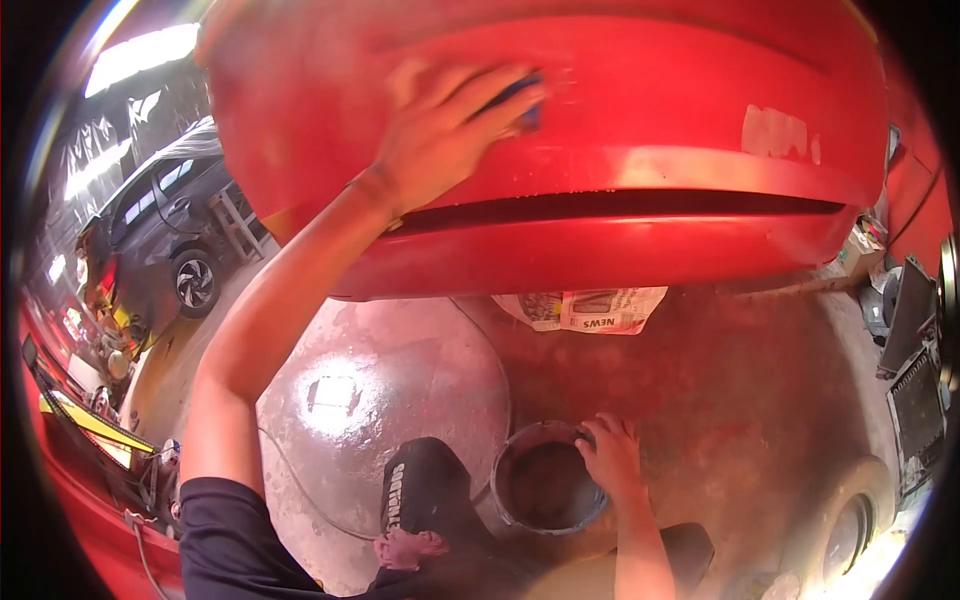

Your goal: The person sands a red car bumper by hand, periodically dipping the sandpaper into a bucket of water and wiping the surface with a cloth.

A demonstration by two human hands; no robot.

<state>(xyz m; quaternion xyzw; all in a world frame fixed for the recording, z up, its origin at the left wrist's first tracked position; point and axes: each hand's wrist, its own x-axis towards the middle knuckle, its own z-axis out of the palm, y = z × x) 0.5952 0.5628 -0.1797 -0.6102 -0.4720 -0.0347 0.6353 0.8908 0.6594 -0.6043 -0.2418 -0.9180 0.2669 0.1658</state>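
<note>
A large red car bumper (660,100) fills the upper part of the head view, with a pale patch on its right side. My left hand (445,125) is on its surface, fingers wrapped round a small blue block (530,103); the hand is slightly blurred. Lower down, my right hand (608,455) is at the right rim of a dark round bucket (552,480). Its fingers bend over something small and dark at the rim, too small to name. The bucket holds murky liquid.
Newspaper (600,312) hangs beneath the bumper. A dark car (170,200) stands at the left beside a white stand (238,222). A hose (310,495) crosses the floor. A tyre (850,530) lies at the lower right, with dark panels (915,410) above it.
</note>
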